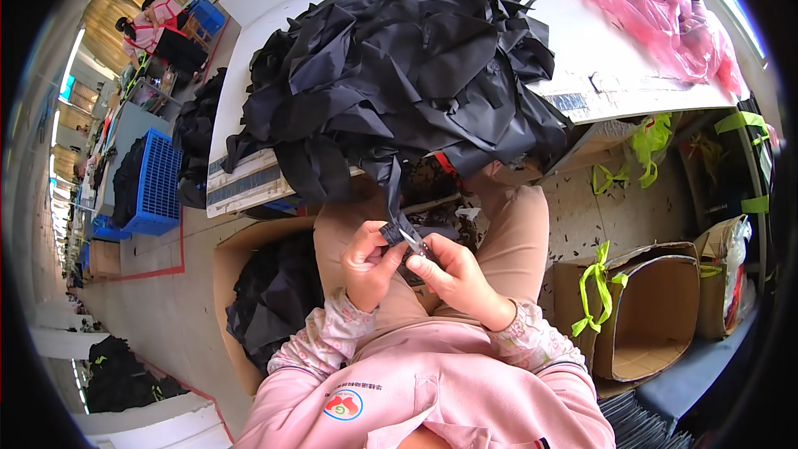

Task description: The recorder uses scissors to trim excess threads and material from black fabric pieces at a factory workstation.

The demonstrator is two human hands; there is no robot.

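Observation:
Above my lap, my left hand [371, 264] pinches the end of a black fabric strap [394, 191]. The strap hangs down from a big heap of black fabric pieces [399, 66] on the white table. My right hand [453, 276] is closed around small metal thread snips [412, 241], whose blades point up and left against the strap end. Both hands are close together, almost touching. Part of the snips is hidden by my right fingers.
The white table [582, 41] carries crumpled pink plastic [640, 12] at its far right. A cardboard box [229, 303] of black fabric stands at my left, an open carton [652, 316] at my right. Black scraps litter the floor. A blue crate [155, 183] and two people are farther left.

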